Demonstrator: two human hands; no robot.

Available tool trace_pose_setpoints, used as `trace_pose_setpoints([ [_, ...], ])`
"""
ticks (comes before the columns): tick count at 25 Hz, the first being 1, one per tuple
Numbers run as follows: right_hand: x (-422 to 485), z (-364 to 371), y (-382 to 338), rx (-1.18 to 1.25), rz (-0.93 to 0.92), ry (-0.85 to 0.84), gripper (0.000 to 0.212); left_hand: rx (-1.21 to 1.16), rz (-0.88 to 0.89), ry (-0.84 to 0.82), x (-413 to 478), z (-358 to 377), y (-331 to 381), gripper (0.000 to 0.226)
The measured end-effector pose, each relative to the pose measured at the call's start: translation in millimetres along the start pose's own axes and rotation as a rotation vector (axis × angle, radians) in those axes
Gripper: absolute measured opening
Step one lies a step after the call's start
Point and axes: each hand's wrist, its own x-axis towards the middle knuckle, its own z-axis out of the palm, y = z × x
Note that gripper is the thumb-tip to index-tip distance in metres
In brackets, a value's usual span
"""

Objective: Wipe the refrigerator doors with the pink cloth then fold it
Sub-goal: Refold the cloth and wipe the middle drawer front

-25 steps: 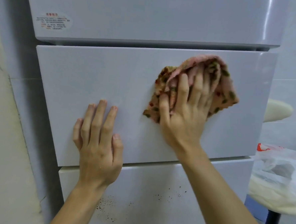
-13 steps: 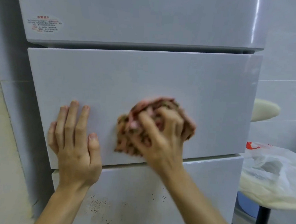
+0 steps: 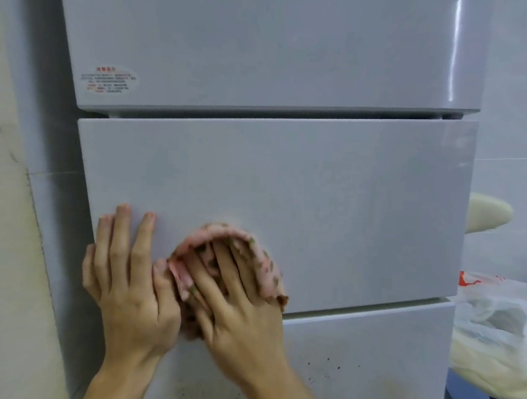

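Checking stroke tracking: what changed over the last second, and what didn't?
The right hand swept the pink cloth down and left across the middle door, from its upper right to its lower left, ending right beside the left hand. It kept pressing the cloth; nothing was let go. The left hand stayed flat on the same door; the plastic bag did not move.

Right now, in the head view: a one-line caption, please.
Right hand presses the pink cloth low on the middle refrigerator door, left hand flat beside it.

R hand (image 3: 234,302) presses pink cloth (image 3: 258,257) on mid door (image 3: 317,202); L hand (image 3: 128,277) flat beside.
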Motion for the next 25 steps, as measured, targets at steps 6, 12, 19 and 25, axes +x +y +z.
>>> trace_pose_setpoints([
  [6,59.9,-25.2,61.3,-0.078,0.167,0.182,0.049,-0.06,-0.001,-0.054,6.3,-14.8,-17.9,0.054],
  [12,97.3,5.9,-14.0,-0.051,0.143,0.197,0.048,-0.321,-0.086,-0.065,6.4,-24.3,-27.7,0.055],
  [19,-19.9,19.3,-39.5,0.057,-0.13,-0.121,0.047,-0.209,-0.039,-0.034,-4.9,-27.5,-43.8,0.056],
  [25,-1.3,-12.4,50.0,-0.135,0.15,0.023,0.047,-0.236,-0.059,-0.076,-6.3,-28.3,-32.3,0.057],
])
